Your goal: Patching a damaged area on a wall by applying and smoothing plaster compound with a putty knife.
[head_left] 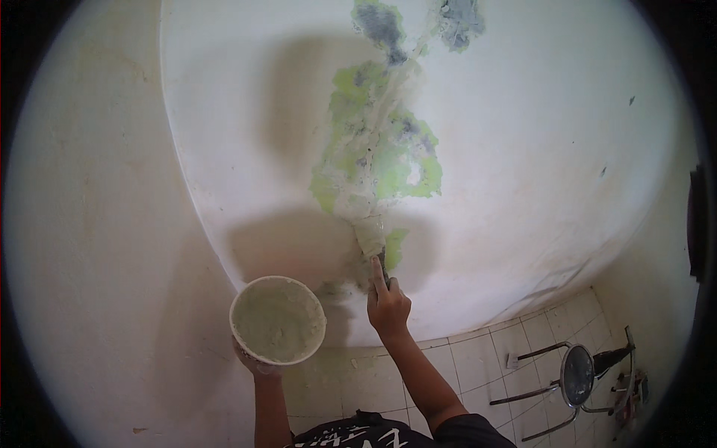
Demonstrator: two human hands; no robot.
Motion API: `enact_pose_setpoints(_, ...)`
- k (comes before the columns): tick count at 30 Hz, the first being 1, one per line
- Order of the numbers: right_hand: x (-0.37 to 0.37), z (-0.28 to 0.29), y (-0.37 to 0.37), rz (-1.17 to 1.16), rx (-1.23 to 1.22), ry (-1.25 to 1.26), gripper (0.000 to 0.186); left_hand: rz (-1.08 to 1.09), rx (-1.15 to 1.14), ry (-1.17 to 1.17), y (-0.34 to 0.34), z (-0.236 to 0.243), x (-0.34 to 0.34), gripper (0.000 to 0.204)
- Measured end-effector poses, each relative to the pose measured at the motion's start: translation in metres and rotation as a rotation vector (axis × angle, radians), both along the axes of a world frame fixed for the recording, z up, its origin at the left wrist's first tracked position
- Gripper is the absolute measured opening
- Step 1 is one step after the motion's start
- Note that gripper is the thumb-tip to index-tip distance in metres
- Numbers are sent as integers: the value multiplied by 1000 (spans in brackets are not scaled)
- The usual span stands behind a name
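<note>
My right hand is closed round the dark handle of a putty knife, its index finger stretched along the tool. The blade, smeared with pale putty, lies against the wall just under a patch of bare green and grey. A whitish streak of filler runs up through that patch. Lower left, my left hand holds a round tub from below and the side; most of its fingers are hidden behind the tub. Pale greenish-grey putty coats the inside of the tub.
A wall corner runs down on the left. More grey bare spots show higher up. On the tiled floor at lower right stands a metal-legged stool with a dark round seat. A dark object hangs at the far right.
</note>
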State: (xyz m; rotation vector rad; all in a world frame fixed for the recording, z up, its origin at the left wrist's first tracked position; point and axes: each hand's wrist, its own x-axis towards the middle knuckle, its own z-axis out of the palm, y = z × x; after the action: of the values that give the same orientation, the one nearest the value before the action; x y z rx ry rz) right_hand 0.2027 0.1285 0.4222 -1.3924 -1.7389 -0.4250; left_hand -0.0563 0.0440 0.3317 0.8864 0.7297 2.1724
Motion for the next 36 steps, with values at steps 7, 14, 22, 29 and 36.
enact_pose_setpoints(7,24,10,-3,120,139,18,50,-88,13,15,-1,-10,-6,87)
enact_pose_setpoints(14,112,71,19,225,495,-658,51,-142,-76,-239,4,-43,-13,75)
enact_pose_setpoints(22,133,186,60,121,672,-843,59,-155,30,-323,0,-3,11,56)
enact_pose_setpoints(29,138,184,46,28,340,-955,63,-7,183,103,-3,10,21,62)
enact_pose_setpoints(36,167,183,41,86,456,-916,66,-70,-6,-185,-6,-5,0,96)
